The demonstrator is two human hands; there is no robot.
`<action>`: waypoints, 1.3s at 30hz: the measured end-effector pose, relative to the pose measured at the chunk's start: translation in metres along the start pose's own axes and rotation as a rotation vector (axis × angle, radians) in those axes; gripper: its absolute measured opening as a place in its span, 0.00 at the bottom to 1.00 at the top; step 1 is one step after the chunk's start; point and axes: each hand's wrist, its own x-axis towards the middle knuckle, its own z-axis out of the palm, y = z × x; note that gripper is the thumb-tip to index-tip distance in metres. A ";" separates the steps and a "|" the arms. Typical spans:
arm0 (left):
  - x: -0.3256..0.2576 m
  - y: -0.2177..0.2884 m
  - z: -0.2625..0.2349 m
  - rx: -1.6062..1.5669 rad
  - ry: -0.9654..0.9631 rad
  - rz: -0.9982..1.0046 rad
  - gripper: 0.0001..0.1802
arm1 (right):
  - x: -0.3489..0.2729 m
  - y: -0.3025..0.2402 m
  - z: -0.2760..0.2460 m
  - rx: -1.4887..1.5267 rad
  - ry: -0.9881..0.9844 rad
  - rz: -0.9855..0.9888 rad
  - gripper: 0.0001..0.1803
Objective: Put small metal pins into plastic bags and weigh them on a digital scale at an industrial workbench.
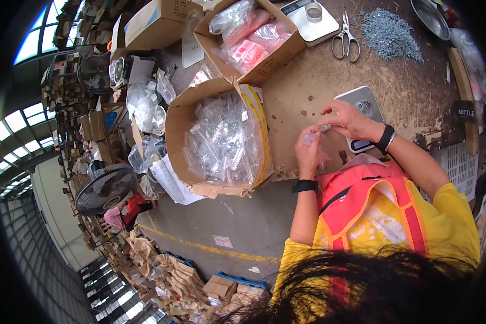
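My left hand [308, 152] is closed round a small clear plastic bag [323, 157], whose lower part hangs beside the palm. My right hand [352, 122] meets it at the top, its fingers bent over the bag's mouth. Something small and greyish shows between the fingertips, too small to name. Just beyond the right hand lies a white digital scale [373, 100] with a little heap of metal pieces [364, 107] on it. To the left stands an open cardboard box [181, 116] full of clear bags [221, 135] holding small metal parts.
Scissors [346, 43] and a pile of small metal hardware [391, 33] lie at the table's far side. Another white scale [314, 27] carries a round container. A second carton [283, 56] holds pink and clear bags. A metal bowl [431, 17] sits far right; a black fan [105, 186] stands left.
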 end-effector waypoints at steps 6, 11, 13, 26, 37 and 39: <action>-0.001 0.004 -0.002 0.036 0.027 -0.001 0.07 | -0.007 0.004 -0.002 0.007 -0.026 0.055 0.11; -0.004 0.008 0.000 0.030 0.048 0.009 0.08 | -0.008 0.003 0.004 0.075 0.026 0.174 0.10; -0.005 0.007 -0.003 0.038 0.049 0.000 0.08 | -0.007 0.003 0.004 0.093 0.051 0.189 0.10; -0.001 0.003 0.002 0.018 -0.034 -0.019 0.09 | -0.009 0.006 0.005 0.357 -0.019 0.357 0.13; -0.014 0.054 0.008 0.207 -0.056 0.085 0.08 | 0.000 -0.012 -0.009 0.089 -0.011 0.147 0.05; -0.021 0.073 0.006 0.258 -0.062 0.095 0.07 | 0.001 -0.016 -0.023 0.141 0.017 0.120 0.05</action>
